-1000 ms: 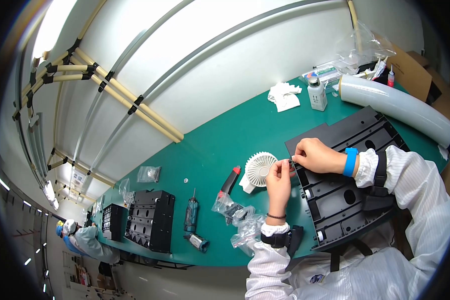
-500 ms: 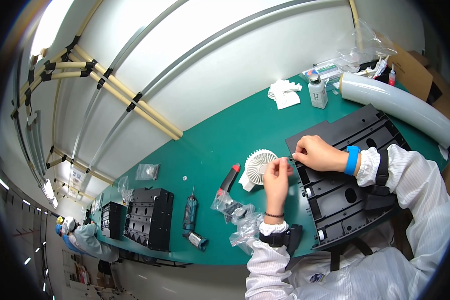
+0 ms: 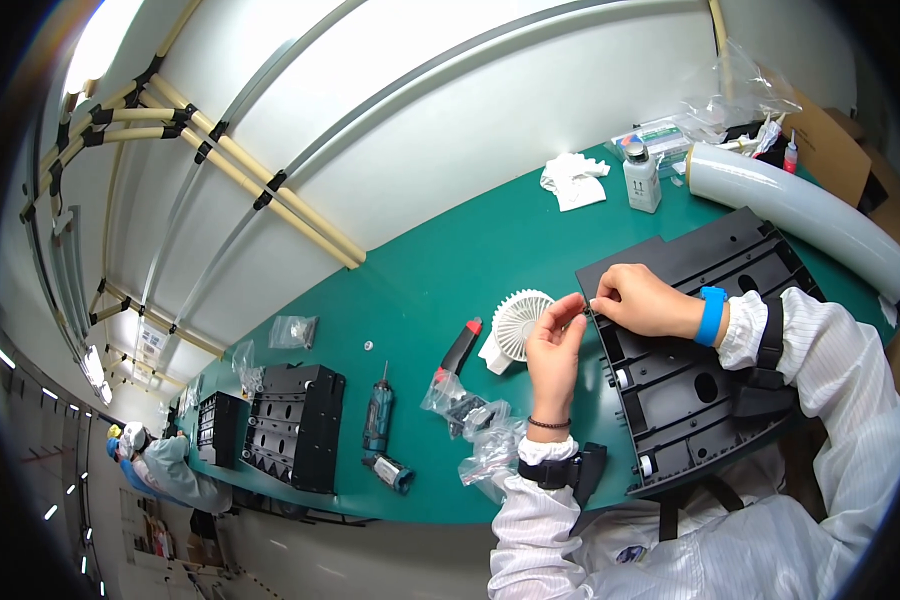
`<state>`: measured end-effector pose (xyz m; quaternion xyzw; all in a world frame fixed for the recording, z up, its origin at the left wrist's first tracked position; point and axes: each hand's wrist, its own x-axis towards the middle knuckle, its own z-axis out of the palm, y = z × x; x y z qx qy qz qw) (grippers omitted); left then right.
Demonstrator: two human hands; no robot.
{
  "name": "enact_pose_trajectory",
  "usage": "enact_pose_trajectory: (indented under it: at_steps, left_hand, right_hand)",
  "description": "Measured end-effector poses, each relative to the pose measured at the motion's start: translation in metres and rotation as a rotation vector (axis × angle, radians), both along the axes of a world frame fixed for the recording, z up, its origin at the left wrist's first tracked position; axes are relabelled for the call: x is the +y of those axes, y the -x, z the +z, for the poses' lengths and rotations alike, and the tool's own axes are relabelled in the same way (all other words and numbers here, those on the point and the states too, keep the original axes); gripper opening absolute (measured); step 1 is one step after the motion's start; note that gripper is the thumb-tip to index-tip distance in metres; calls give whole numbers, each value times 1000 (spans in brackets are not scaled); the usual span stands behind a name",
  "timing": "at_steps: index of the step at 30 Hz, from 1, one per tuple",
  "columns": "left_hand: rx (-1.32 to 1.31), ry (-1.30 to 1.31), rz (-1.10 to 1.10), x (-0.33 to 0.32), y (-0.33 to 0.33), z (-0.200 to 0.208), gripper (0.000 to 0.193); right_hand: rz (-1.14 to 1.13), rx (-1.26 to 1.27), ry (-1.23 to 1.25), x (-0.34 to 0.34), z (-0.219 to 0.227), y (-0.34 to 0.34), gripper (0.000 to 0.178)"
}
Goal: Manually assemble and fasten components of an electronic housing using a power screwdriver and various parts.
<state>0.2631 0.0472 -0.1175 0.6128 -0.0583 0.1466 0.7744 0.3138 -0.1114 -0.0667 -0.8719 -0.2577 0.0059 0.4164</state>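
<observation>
A large black plastic panel with ribs and oval holes lies in front of me on the right. My right hand is over its far left corner, thumb and forefinger pinched at the edge. Close beside those fingertips is my left hand, its thumb and fingers drawn together just off the panel's edge. Whatever sits between the fingertips is too small to make out. Directly behind the left hand stands a white handheld fan, partly hidden by it. Small clear bags of parts lie beside my left wrist.
A red-and-black handled tool and a cordless screwdriver lie left of the fan. Further left stand black housings and a co-worker. A bottle, white cloth and film roll lie at the back.
My left fingers have moved up and right, closer to the right fingertips at the panel's edge. The right hand keeps its pinch there. The view has shifted slightly.
</observation>
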Motion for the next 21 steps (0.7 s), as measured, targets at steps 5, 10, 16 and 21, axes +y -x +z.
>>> enact_pose_trajectory:
  at_steps: [5, 10, 16, 21]
  left_hand:
    - [241, -159, 51, 3, -1, -4, 21]
    - [211, -115, -26, 3, -4, -8, 18]
    - [46, 21, 30, -3, -5, 0, 19]
    - [240, -189, 29, 5, -10, -8, 22]
  right_hand:
    - [9, 12, 6, 1, 3, 2, 22]
    - [-4, 4, 2, -1, -1, 0, 21]
    - [6, 15, -9, 0, 5, 0, 21]
    - [15, -12, -1, 1, 6, -3, 21]
